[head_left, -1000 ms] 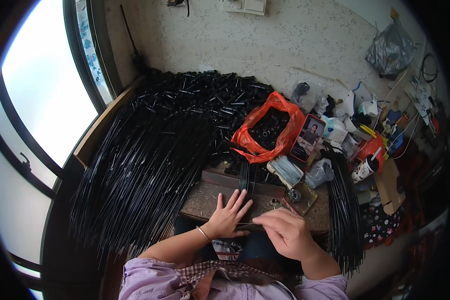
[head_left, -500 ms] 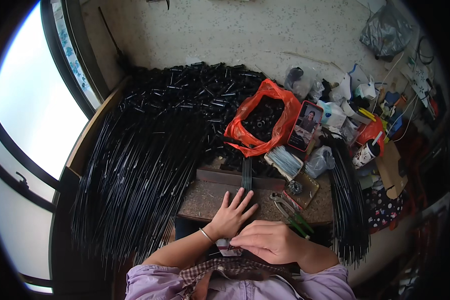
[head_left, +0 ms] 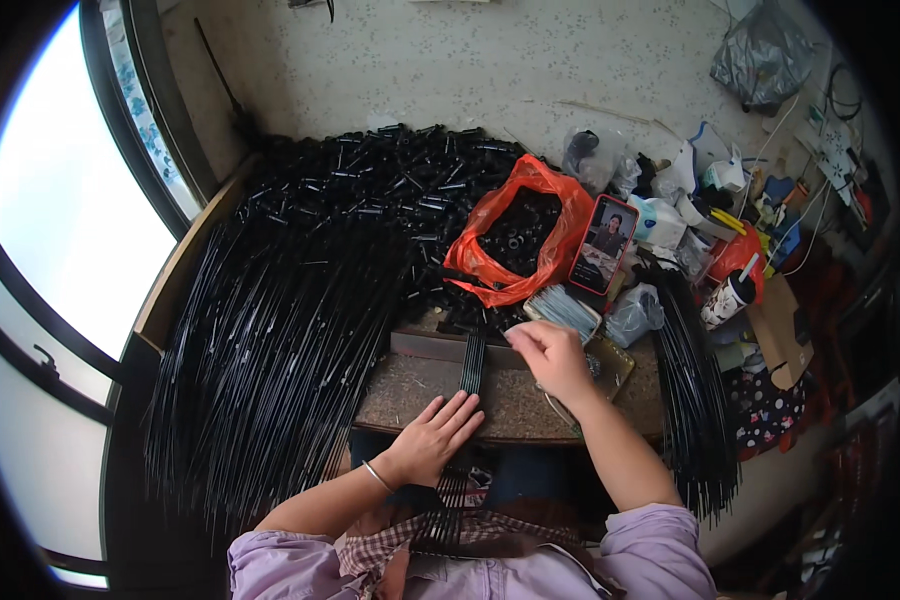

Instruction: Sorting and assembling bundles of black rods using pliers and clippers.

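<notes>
A flat row of thin black rods [head_left: 473, 365] lies across a dark metal bar [head_left: 430, 346] at the table's front. My left hand [head_left: 434, 436] rests on the row with its fingers stretched out flat, and the rods' near ends fan out over my lap. Farther right, my right hand [head_left: 555, 360] is closed in a pinch just beyond the bar's right part. Whatever it may hold is too small to make out. Close to its fingertips is a box of thin pale wire pieces [head_left: 562, 306]. My right hand partly hides pliers and a shallow tray [head_left: 615, 362].
Black rods [head_left: 270, 340] spread over the left side, with black cylindrical parts [head_left: 370, 180] heaped behind. A red plastic bag [head_left: 460, 262] holds small black parts. Beside it stand a phone [head_left: 604, 245] and a clear bag [head_left: 634, 315]. Another rod bundle [head_left: 692, 390] hangs at right.
My right hand has moved from near my lap forward to the wire box, covering the pliers. My left hand has slid slightly left and nearer with the rods, whose ends now show over my lap.
</notes>
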{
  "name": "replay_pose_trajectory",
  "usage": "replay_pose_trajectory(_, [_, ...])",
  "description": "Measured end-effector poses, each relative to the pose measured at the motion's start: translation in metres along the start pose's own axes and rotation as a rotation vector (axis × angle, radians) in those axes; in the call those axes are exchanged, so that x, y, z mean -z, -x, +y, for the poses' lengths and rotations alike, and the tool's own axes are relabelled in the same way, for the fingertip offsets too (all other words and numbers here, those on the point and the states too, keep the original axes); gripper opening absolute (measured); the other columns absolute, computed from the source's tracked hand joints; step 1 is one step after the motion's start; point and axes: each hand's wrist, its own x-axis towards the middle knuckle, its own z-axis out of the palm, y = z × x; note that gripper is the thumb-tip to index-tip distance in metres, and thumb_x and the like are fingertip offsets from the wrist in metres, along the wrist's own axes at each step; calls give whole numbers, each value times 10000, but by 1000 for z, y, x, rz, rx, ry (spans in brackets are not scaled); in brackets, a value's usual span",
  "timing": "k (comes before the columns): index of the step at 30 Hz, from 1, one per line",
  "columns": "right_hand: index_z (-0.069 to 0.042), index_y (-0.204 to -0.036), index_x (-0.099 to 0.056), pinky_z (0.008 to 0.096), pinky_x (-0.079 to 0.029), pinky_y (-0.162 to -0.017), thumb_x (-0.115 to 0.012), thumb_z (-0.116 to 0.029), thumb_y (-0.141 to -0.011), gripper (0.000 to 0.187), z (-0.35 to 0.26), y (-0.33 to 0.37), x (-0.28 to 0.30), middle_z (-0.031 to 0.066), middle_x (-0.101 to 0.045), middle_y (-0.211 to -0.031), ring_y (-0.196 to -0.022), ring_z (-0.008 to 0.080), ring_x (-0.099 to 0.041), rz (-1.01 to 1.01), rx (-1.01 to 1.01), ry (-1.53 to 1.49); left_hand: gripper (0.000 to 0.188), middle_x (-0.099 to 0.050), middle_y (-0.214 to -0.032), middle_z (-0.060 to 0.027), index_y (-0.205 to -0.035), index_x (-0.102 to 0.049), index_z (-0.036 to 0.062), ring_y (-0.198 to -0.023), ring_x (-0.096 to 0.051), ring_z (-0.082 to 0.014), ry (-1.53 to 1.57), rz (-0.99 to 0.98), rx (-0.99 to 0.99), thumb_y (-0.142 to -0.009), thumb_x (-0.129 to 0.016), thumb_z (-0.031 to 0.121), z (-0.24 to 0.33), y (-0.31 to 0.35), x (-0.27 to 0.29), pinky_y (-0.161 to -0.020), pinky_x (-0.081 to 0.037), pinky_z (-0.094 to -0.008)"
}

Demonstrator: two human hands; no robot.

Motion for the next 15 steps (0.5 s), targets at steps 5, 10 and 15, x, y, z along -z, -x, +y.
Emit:
replay_pose_trajectory(5, [0, -767, -638, 385, -451, -693, -638, -75, -711, 94, 121, -6, 28, 116, -552, -767, -787, 294, -536, 138, -57, 781, 875, -197, -1426, -200, -1370, -219, 12, -1327, -187, -336, -82, -17, -45, -697, -570, 447, 3, 5, -8, -1063, -158, -448])
replay_pose_trajectory(10, [-22, -732, -619, 380, -451, -736, -619, -80, -727, 58, 127, -10, 27, 96, -525, -812, -848, 284, -508, 10, -45, 777, 996, -205, -1419, -204, -1368, -214, 10, -1327, -177, -337, 156, 17, -5, -660, -598, 596, 1, 5, 0, -1060, -162, -444])
replay_pose_trajectory(15, [-7, -763, -582, 388, -434, -701, -609, -62, -730, 70, 99, -19, 19, 111, -519, -795, -814, 297, -514, 85, 32, 643, 978, -207, -1418, -206, -1359, -223, -12, -1324, -189, -335, 205, 5, 8, -656, -612, 544, -1, 2, -1, -1062, -164, -437])
